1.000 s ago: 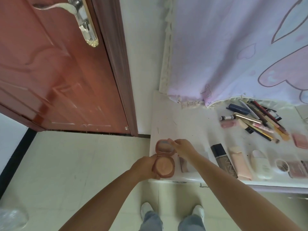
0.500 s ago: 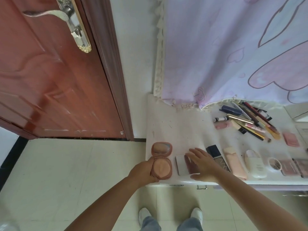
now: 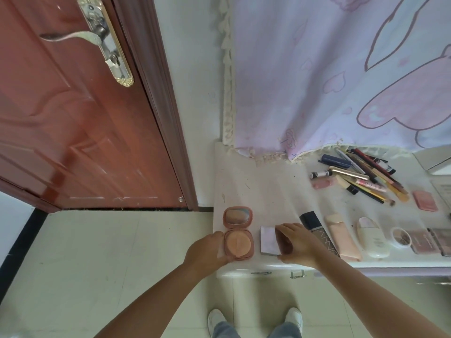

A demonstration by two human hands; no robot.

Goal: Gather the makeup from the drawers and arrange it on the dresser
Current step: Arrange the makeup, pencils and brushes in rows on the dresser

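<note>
bare dresser top behind open compact, pencil pile crowding far right, possibly overlapping

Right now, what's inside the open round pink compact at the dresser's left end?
The open round pink compact shows a peach powder pan in its base and a mirror in its raised lid. The left hand grips its left edge, covering that side. Anything beneath the powder is hidden.

White tabletop, scuffed, speckled. Near left front corner: open pink compact, mirror lid flat toward back. Just right of it: small square palette. Along front edge rightward: dark foundation bottle, peach tube, white case, round pot, flat palettes. Toward back right: heap of pencils and tubes; pink square compact just right of heap.
</note>
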